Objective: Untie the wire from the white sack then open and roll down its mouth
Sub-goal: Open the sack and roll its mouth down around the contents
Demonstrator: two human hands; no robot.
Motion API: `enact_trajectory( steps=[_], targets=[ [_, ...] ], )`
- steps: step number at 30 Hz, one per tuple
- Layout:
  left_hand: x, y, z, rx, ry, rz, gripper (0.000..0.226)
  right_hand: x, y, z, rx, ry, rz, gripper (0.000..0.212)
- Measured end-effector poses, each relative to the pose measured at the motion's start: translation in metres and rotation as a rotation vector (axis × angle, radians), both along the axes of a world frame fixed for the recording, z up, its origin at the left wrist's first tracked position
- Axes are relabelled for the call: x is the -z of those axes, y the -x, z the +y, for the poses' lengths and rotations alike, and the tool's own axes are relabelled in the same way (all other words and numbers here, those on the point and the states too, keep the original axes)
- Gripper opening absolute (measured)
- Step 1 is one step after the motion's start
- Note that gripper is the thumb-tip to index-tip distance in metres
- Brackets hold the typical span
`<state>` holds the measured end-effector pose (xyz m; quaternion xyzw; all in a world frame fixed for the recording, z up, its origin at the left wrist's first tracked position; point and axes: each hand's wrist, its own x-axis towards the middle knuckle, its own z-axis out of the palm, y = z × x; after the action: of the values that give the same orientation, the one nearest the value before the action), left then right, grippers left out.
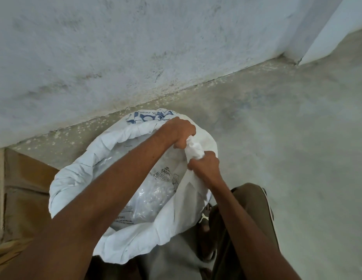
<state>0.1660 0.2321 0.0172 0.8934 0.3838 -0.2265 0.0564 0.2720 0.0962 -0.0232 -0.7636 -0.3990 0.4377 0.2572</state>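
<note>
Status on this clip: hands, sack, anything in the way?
Left hand and right hand both grip bunched rim at far right. White sack mouth open, most of rim rolled down; clear inner bag showing. No wire visible. Nothing blocking.

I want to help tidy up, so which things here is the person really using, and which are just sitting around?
Using:
- white sack, mouth open, rim partly rolled down
- clear inner bag inside the sack
- left hand, gripping bunched sack cloth
- right hand, gripping the same bunch

Just sitting around:
- brown cardboard beside the sack
- wall
- concrete floor
</note>
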Motion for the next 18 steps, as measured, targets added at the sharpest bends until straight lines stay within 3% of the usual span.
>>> enact_trajectory(
  steps=[1, 3, 5, 6, 8, 10, 12, 14, 16, 18],
  targets=[
    [0.001, -0.001, -0.004, 0.053, -0.017, -0.022, 0.044, 0.000, -0.006, 0.003, 0.018, 0.049, 0.114, 0.027],
    [0.006, -0.002, -0.015, 0.240, -0.103, -0.083, 0.064, -0.005, -0.016, 0.010, 0.046, 0.162, 0.332, 0.051],
    [0.012, -0.001, -0.024, 0.325, -0.095, -0.126, 0.067, -0.005, -0.022, 0.014, 0.067, 0.248, 0.515, 0.073],
    [0.014, -0.001, -0.027, 0.297, -0.071, -0.127, 0.061, -0.004, -0.021, 0.013, 0.068, 0.248, 0.557, 0.071],
    [0.014, -0.002, -0.026, 0.204, -0.074, -0.098, 0.040, -0.003, -0.012, 0.004, 0.044, 0.155, 0.507, 0.062],
    [0.011, -0.004, -0.023, 0.147, -0.101, -0.056, 0.025, -0.002, -0.001, -0.009, 0.042, 0.024, 0.337, 0.070],
    [0.015, -0.004, -0.018, 0.092, -0.104, -0.048, 0.027, 0.001, 0.009, -0.025, 0.031, -0.020, 0.054, 0.093],
    [0.024, -0.006, -0.014, 0.074, -0.071, -0.028, 0.027, 0.009, 0.015, -0.036, 0.050, 0.014, -0.100, 0.093],
    [0.022, -0.010, -0.013, 0.066, 0.004, -0.053, 0.017, 0.011, 0.013, -0.040, 0.102, 0.047, 0.023, 0.070],
    [0.014, -0.006, -0.017, 0.022, 0.075, -0.137, 0.033, 0.009, 0.006, -0.040, 0.173, 0.086, 0.229, 0.055]
  ],
)
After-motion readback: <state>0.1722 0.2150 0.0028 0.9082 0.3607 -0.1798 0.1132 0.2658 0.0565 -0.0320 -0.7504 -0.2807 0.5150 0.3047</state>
